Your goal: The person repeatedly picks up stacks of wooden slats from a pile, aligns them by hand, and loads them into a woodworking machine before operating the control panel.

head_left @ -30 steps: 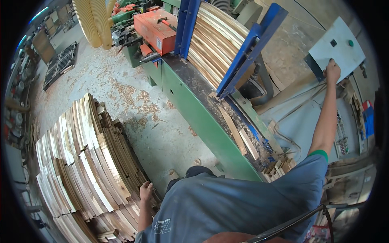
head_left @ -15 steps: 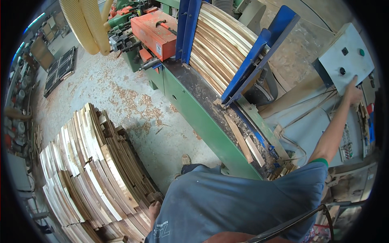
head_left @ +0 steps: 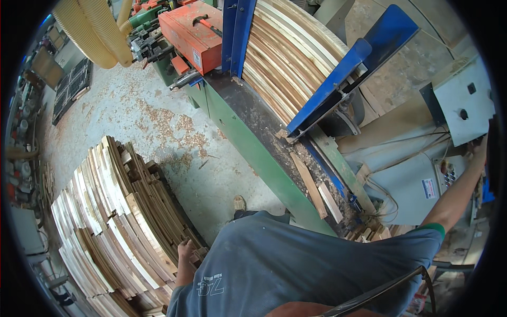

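Observation:
My right arm reaches out to the far right, and my right hand (head_left: 478,146) is at the lower edge of a grey control box (head_left: 462,103) with a black knob. Its fingers are in shadow and partly hidden there. Low on the left, my left hand (head_left: 186,248) hangs beside a tall stack of curved wooden slats (head_left: 121,216); its fingers look curled, with nothing seen in them. Ahead, more curved wooden slats (head_left: 290,53) stand piled between blue metal guides (head_left: 330,87) on a green machine (head_left: 253,164).
Two loose wood offcuts (head_left: 308,185) lie among chips on the machine bed. An orange metal box (head_left: 193,34) carries a hammer (head_left: 207,24). Yellow hoses (head_left: 87,31) hang at upper left, near a black pallet (head_left: 72,90). Shavings (head_left: 174,129) litter the floor. A second button panel (head_left: 448,171) sits lower right.
My right hand has moved from the control box's face, a finger on it, down to its lower edge. My left hand has risen a little beside the stack. The view has shifted.

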{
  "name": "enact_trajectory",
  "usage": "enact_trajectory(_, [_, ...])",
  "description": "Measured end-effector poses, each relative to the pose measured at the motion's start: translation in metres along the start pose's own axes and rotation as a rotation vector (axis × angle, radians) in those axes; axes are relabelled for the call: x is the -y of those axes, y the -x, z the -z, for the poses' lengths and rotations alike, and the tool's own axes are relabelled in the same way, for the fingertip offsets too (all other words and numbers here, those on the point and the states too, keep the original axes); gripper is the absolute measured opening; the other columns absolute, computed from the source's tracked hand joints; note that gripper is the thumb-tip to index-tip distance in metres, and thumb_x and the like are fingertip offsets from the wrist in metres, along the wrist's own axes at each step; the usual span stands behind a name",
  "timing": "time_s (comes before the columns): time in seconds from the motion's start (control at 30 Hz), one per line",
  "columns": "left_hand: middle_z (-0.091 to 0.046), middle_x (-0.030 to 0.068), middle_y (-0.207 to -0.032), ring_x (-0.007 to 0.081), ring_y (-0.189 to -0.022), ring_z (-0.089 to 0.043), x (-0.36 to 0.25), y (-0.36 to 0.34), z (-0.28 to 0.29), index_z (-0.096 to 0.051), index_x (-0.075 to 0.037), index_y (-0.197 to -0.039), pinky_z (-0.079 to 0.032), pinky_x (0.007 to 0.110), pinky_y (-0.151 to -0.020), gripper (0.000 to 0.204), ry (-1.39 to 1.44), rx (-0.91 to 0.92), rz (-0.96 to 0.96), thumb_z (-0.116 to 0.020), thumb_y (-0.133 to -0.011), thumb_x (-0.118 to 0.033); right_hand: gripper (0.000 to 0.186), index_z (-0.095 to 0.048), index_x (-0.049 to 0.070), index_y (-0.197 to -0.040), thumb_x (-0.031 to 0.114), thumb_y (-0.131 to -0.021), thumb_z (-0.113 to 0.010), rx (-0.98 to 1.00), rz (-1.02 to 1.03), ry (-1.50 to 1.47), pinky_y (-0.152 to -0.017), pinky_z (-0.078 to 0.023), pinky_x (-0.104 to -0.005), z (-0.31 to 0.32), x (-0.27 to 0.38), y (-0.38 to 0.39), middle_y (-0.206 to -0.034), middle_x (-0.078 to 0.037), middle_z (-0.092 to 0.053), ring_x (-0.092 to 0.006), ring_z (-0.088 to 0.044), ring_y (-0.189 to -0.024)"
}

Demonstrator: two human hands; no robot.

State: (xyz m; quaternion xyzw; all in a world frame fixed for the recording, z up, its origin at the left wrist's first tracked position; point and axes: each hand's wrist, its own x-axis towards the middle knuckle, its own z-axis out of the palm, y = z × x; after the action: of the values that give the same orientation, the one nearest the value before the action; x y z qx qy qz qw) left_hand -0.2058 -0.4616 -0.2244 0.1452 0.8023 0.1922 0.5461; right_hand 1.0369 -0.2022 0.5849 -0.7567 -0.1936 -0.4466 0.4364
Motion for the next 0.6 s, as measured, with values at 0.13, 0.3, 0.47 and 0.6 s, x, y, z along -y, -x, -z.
enact_trajectory(0.13, [-0.072, 0.0084, -0.087, 0.0137, -0.062, -0.066, -0.014, -0.010, -0.007, -0.069, 0.000, -0.129, -0.055, 0.029, -0.054, 0.044, 0.000, -0.011, -0.052, -0.069, -0.100, -0.031, 0.075, -0.071, 0.000, -0.117, 0.070, -0.092, -0.057, -0.035, 0.023, 0.009, -0.086, -0.055, -0.0504, -0.006, 0.017, 0.010, -0.110, -0.021, -0.074, -0.0380, -0.071, -0.101])
enact_trajectory(0.3, [-0.071, 0.0078, -0.085, 0.0135, -0.064, -0.066, -0.026, -0.024, -0.024, -0.067, 0.002, -0.129, -0.053, 0.029, -0.054, 0.045, 0.020, 0.030, -0.069, -0.070, -0.099, -0.032, 0.074, -0.070, 0.000, -0.116, 0.069, -0.093, -0.057, -0.119, 0.033, 0.043, -0.086, -0.054, -0.0508, 0.055, 0.056, 0.075, -0.108, -0.020, -0.075, -0.0382, -0.071, -0.099])
enact_trajectory(0.47, [-0.071, 0.0074, -0.085, 0.0136, -0.064, -0.066, -0.010, -0.015, -0.018, -0.066, 0.002, -0.130, -0.052, 0.029, -0.054, 0.047, 0.019, 0.035, -0.021, -0.070, -0.099, -0.032, 0.073, -0.070, 0.000, -0.115, 0.069, -0.094, -0.057, -0.163, 0.067, 0.046, -0.086, -0.054, -0.0512, 0.128, 0.198, 0.249, -0.106, -0.019, -0.075, -0.0384, -0.072, -0.097])
enact_trajectory(0.6, [-0.072, 0.0075, -0.088, 0.0137, -0.067, -0.067, 0.023, -0.020, -0.012, -0.065, 0.004, -0.132, -0.053, 0.029, -0.055, 0.049, 0.087, 0.124, -0.093, -0.070, -0.099, -0.032, 0.069, -0.072, 0.000, -0.107, 0.065, -0.095, -0.057, 0.158, 0.336, 0.105, -0.090, -0.051, -0.0499, 0.125, 0.226, 0.310, -0.104, -0.023, -0.074, -0.0420, -0.070, -0.099])
